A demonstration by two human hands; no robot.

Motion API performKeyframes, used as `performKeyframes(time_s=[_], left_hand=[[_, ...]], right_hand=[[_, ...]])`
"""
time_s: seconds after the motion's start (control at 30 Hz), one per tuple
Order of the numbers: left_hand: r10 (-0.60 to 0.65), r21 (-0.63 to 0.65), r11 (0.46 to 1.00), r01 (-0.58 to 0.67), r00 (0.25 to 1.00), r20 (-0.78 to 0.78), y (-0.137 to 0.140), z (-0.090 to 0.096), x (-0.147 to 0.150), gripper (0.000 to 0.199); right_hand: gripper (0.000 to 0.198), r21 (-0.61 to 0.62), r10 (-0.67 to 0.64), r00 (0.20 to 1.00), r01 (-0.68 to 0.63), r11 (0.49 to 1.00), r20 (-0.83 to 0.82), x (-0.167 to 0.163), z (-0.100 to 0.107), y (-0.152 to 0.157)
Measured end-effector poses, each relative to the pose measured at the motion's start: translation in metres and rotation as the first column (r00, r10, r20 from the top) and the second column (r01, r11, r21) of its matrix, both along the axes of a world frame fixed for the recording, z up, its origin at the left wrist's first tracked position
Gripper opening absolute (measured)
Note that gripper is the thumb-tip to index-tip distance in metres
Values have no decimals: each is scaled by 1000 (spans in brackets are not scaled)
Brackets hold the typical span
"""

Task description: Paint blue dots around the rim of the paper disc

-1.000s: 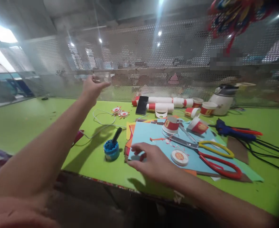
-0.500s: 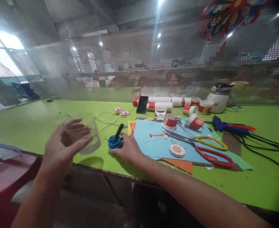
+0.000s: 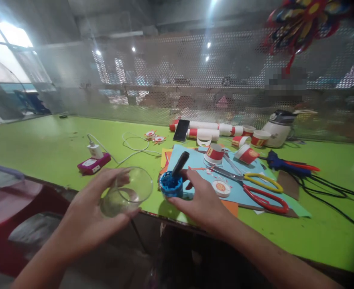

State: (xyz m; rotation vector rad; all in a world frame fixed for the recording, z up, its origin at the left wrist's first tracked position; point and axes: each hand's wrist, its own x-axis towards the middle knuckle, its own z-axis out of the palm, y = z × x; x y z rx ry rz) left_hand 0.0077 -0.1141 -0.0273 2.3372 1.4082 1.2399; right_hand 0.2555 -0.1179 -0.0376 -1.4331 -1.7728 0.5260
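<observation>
My left hand (image 3: 88, 208) is wrapped round a clear, see-through cup (image 3: 141, 186), tilted with its wide mouth turned to the upper right, past the table's front edge. My right hand (image 3: 205, 200) grips a small blue container (image 3: 171, 188) with a rough, textured look, thumb at the front and fingers round the far side. A black stick-like piece, perhaps a marker (image 3: 181, 162), leans out of its top. The cup and the container are a short gap apart. To the right, blue paper (image 3: 183, 158) carries scissors (image 3: 252, 184), a round white disc (image 3: 221, 188) and a paper cup (image 3: 214, 154).
On the left stand a purple power strip (image 3: 100, 163) and a white charger (image 3: 95, 151) with its cable. A phone (image 3: 182, 130), white paper tubes (image 3: 204, 134), a kettle-like jug (image 3: 279, 130) and a blue glue gun (image 3: 282, 162) lie further back. A red chair (image 3: 11, 222) is at left.
My left hand has brought the clear cup right and towards me, tilting it. The blue container has come up in my right hand, moving right. The power strip and charger now show.
</observation>
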Motion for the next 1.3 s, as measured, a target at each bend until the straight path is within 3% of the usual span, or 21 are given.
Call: performKeyframes(time_s=[0.17, 0.43, 0.6, 0.83, 1.3], left_hand=[[-163, 31, 984, 176, 952, -259, -19, 10, 15, 58], [-161, -30, 985, 169, 853, -497, -47, 27, 8, 67], [-177, -94, 984, 150, 837, -517, -54, 26, -2, 76], [-208, -152, 976, 154, 860, -466, -53, 22, -4, 74], [-208, -114, 978, 175, 808, -550, -55, 22, -12, 69]], right_hand=[[34, 19, 33, 999, -33, 999, -6, 10, -3, -46], [31, 32, 73, 996, -71, 997, -55, -3, -16, -73], [24, 84, 76, 997, -74, 994, -23, -9, -22, -81], [25, 147, 96, 992, -107, 983, 77, -13, -23, -84], [25, 223, 109, 983, -140, 965, 146, -24, -25, -83]])
